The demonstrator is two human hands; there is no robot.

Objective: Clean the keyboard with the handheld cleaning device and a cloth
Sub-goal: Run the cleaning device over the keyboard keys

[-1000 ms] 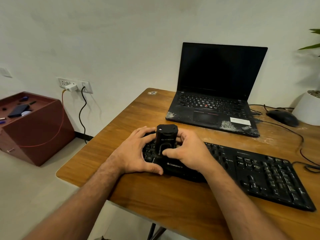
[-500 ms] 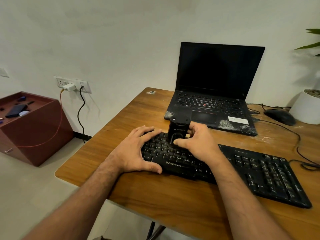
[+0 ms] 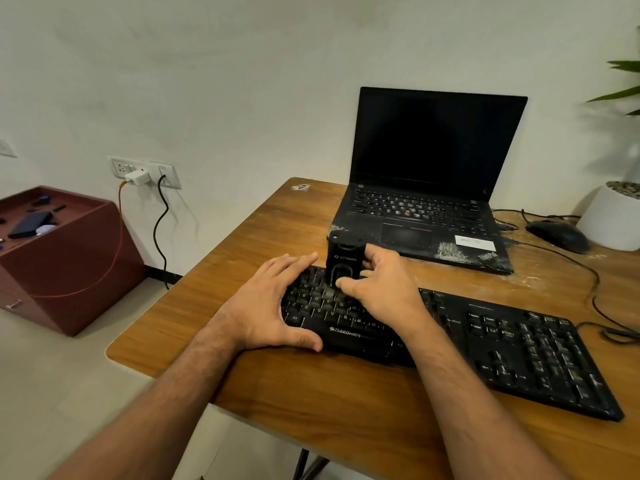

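A black Zebronics keyboard [image 3: 519, 348] lies across the wooden table [image 3: 346, 410]. My right hand [image 3: 381, 289] grips a small black handheld cleaning device [image 3: 344, 259], which stands upright on the keys near the keyboard's upper left. My left hand [image 3: 266, 306] rests flat on the keyboard's left end, fingers straight over the keys and thumb along the front edge. No cloth is in view.
An open black laptop [image 3: 429, 188], dusty along its front, sits behind the keyboard. A black mouse [image 3: 557, 233] with cables and a white plant pot [image 3: 613, 220] are at the far right. A maroon cabinet [image 3: 59, 258] stands on the floor to the left.
My right hand has slid the cleaning device away from me, from the front of the keyboard's left end to its back rows. My left hand stays at the left end.
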